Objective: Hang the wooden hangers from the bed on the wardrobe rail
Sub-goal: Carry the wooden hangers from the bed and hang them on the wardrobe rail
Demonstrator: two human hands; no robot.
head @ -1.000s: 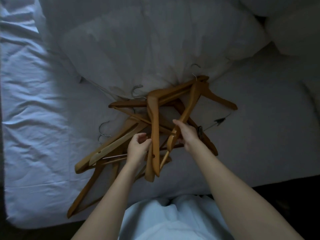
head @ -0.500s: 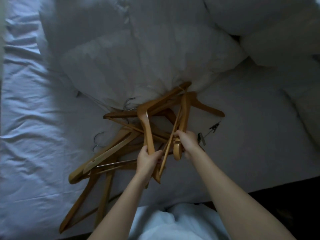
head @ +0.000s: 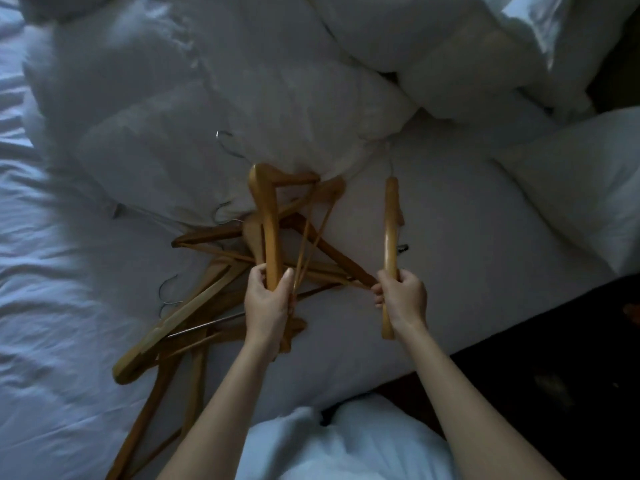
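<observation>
- The left hand (head: 268, 301) is closed around the lower end of a wooden hanger (head: 266, 216), with thin crossbars running up from between its fingers; that hanger stands tilted above the pile.
- The right hand (head: 401, 296) is wrapped around a second wooden hanger (head: 390, 237), which is seen edge-on and nearly upright, with its metal hook pointing away toward the pillows.
- The two held hangers are apart from each other, the right one clear of the heap.
- The rest of the hangers (head: 194, 306) lie in a crossed, tangled pile on the bed (head: 467, 271), below and to the left of the hands; several wire hooks stick out toward the left and top of the pile.
- How many hangers are in the pile is hard to tell, since they overlap.
- A rumpled white duvet (head: 173, 116) lies just behind the pile, touching its upper end.
- White pillows (head: 581, 188) sit at the right and top of the bed.
- Dark floor (head: 554, 358) shows at the lower right, beside the bed edge.
</observation>
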